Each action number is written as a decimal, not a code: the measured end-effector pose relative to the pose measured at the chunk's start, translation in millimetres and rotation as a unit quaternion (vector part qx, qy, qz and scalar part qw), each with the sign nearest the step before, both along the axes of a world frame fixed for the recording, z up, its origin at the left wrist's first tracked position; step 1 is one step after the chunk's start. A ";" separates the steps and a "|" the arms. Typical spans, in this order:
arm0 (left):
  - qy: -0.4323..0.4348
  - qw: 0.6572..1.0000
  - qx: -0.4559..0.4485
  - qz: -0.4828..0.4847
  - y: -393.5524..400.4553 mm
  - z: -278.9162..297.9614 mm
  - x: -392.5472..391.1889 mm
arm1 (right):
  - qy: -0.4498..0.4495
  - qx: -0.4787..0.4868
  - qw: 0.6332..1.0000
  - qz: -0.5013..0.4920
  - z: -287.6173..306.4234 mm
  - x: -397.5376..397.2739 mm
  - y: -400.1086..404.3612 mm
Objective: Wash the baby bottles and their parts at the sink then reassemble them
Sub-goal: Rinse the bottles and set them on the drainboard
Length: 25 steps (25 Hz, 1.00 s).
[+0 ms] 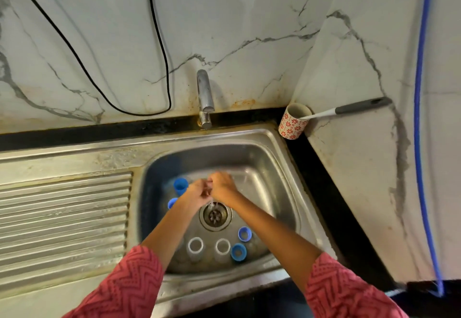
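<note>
While water runs, both hands (210,189) meet, grasp unclear, above the steel sink (274,148).

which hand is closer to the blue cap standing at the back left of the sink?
Left. The left hand is right beside the blue cap; the right hand lies beyond it, farther off.

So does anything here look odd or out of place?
Mostly the wall: rusty orange stains run along its foot behind the tap, and a loose black cable dangles close above the sink. Nothing looks spilled or broken.
</note>
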State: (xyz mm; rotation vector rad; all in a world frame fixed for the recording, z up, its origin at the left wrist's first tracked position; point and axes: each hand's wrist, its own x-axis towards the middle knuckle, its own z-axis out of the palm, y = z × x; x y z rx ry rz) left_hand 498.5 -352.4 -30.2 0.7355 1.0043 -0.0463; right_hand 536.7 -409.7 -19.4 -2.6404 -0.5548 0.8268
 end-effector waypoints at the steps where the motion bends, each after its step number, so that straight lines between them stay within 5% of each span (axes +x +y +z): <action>1: -0.008 1.000 0.001 -0.019 0.5 3.9 -2.0 | -0.007 0.011 1.000 -0.017 1.8 -0.1 -4.3; 5: -0.040 0.987 0.065 -0.145 -5.0 26.2 -17.9 | -0.044 0.049 0.998 0.001 35.2 3.6 -29.6; 9: -0.111 0.982 0.045 -0.145 -12.3 35.5 -33.3 | -0.193 0.211 0.958 -0.008 50.9 -7.7 -56.7; 10: -0.129 0.982 0.022 -0.138 -17.9 34.4 -37.2 | -0.213 0.191 0.958 0.017 47.1 -14.4 -60.6; 12: -0.123 0.983 0.038 -0.131 -27.7 27.3 -45.9 | -0.164 0.109 0.979 0.048 29.8 -25.2 -62.8; 15: -0.119 0.975 0.096 -0.158 -29.9 21.7 -52.1 | -0.122 0.109 0.985 0.053 21.9 -23.9 -61.7; 20: -0.061 0.977 0.167 -0.119 -14.4 14.4 -48.0 | 0.003 0.207 0.974 0.088 30.5 -19.0 -59.0; 25: -0.034 0.968 0.222 -0.113 -11.3 -0.4 -40.2 | 0.002 0.311 0.950 -0.035 -5.3 -18.7 -59.1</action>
